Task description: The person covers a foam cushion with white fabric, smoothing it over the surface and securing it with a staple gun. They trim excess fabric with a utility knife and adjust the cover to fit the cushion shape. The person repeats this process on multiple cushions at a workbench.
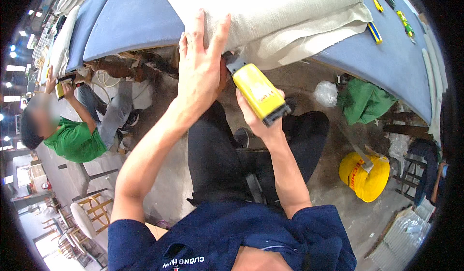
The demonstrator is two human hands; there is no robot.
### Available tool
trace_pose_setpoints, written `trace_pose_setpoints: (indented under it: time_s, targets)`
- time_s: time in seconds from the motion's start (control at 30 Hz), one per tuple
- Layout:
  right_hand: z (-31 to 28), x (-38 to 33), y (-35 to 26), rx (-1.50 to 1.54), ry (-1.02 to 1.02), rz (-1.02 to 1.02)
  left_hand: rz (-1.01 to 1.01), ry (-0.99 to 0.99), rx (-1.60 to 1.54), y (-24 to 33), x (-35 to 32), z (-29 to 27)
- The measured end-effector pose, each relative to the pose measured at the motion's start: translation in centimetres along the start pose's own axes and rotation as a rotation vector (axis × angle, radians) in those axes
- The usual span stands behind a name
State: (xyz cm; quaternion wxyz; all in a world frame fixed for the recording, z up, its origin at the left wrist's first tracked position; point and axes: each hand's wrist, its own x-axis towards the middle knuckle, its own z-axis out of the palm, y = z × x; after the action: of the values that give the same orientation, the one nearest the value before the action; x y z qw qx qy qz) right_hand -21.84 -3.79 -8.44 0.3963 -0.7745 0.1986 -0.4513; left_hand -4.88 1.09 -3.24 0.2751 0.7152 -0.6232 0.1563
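Pale cream fabric [295, 17] covers a padded piece on the blue-topped table [135, 22], its folded layers hanging at the near edge. My left hand [199, 70] lies with spread, straight fingers against the fabric, its thumb side near the tool. My right hand [249, 116] is wrapped round a yellow and black staple gun [259, 91], held below the fabric edge. The tool's dark nose points up and left toward the underside of that edge, close to my left wrist. Whether the nose touches the fabric is hidden.
Utility knives, one a yellow cutter [374, 0], lie on the table's right side. A yellow bucket [377, 176] and green cloth [365, 102] are on the right. At left, a person in a green shirt [77, 140] holds a similar tool. Chair frames [94, 213] stand lower left.
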Motion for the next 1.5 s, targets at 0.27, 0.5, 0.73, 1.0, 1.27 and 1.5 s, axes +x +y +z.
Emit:
trace_pose_setpoints:
  time_s: [0.27, 0.5, 0.73, 1.0, 1.27, 1.5]
  targets:
    - [-3.4, 0.1, -2.7, -0.002, -0.010, 0.069, -0.035, -0.094, -0.142, -1.2, 0.4, -2.0]
    - [-20.5, -1.8, -6.6, 0.165, 0.259, 0.444, -0.525, 0.008, -1.057, 1.4, -7.5, 0.3]
    - [-35.6, 11.3, -2.4, -1.244, 0.122, 0.297, -0.790, -0.225, -1.496, 4.4, -3.3, 4.0]
    - [-35.5, 15.3, 7.5, -1.322, -0.173, 0.279, -0.796, 0.379, -1.575, -2.3, -4.3, -2.3]
    - [-37.1, 25.2, 15.7, -1.355, -0.254, 0.156, -0.452, -0.268, -0.288, -2.9, -20.0, 0.3]
    - [-48.7, 40.7, 22.9, -1.624, -0.152, -0.006, -0.533, -0.209, -0.295, -1.5, -23.0, 4.0]
